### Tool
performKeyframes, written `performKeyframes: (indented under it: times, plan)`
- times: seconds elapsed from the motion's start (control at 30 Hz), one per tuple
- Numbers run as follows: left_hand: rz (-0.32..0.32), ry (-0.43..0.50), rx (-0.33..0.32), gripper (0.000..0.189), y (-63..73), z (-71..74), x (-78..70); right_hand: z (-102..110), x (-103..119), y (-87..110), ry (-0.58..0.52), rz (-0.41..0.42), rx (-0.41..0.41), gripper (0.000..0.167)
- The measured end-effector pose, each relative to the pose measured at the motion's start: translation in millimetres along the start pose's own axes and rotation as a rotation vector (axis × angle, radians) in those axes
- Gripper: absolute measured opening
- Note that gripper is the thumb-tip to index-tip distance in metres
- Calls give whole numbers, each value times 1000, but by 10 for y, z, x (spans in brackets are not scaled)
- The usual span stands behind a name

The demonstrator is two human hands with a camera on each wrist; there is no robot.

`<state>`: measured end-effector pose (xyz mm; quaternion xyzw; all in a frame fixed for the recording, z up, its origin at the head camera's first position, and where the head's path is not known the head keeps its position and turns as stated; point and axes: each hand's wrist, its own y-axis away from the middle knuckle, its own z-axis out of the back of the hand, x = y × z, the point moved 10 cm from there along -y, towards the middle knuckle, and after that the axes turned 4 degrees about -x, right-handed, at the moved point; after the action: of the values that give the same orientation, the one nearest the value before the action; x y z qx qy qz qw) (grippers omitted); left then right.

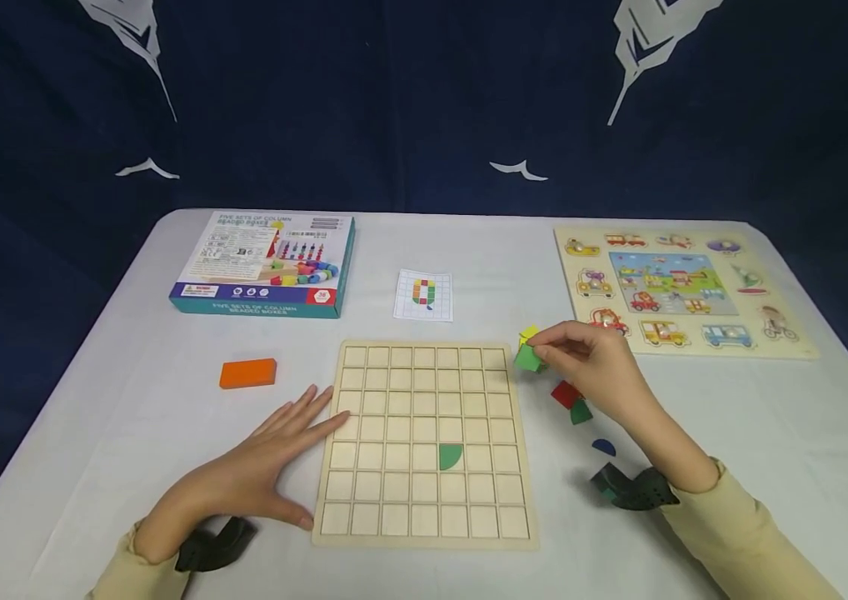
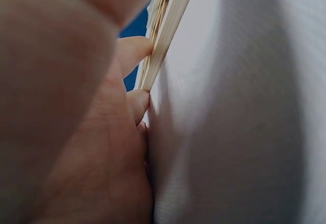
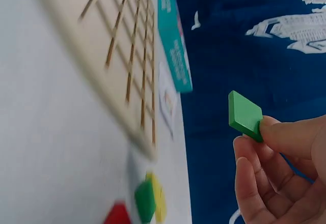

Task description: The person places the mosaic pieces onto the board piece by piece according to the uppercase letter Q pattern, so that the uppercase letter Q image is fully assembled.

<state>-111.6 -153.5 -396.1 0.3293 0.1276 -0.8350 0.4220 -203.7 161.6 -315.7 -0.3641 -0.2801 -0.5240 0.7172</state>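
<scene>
My right hand (image 1: 596, 367) pinches a light green square tile (image 3: 245, 114) between thumb and index finger, raised beside the board's upper right corner. The wooden grid board (image 1: 382, 458) lies flat in front of me, with a green quarter-circle piece (image 1: 450, 456) in one of its cells. Along the board's left edge rests my left hand (image 1: 244, 471), fingers spread and fingertips against the rim. Near the right hand lie yellow pieces (image 1: 529, 332), partly hidden by the held tile, then a red piece (image 1: 565, 394) and a dark green piece (image 1: 581, 412). Closer to me is a blue half-disc (image 1: 604, 447).
Behind the board lies a pattern card (image 1: 403, 308) showing a small coloured figure. An orange block (image 1: 247, 373) sits left of the board, with a boxed bead set (image 1: 255, 307) beyond it. A vehicle picture puzzle (image 1: 769, 344) occupies the back right.
</scene>
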Motion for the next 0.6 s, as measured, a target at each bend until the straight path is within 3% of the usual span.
performKeyframes:
  times: [0.13, 0.37, 0.6]
  plan:
    - [-6, 5, -3, 116, -2, 1, 2, -182, 34, -39, -94, -54, 40, 8]
    - [-1, 5, 5, 116, -10, 2, 2, -676, 5, 59, -307, -201, 201, 13]
    - [16, -2, 18, 117, -14, -4, 18, -919, 68, 133, -242, -90, 249, 8]
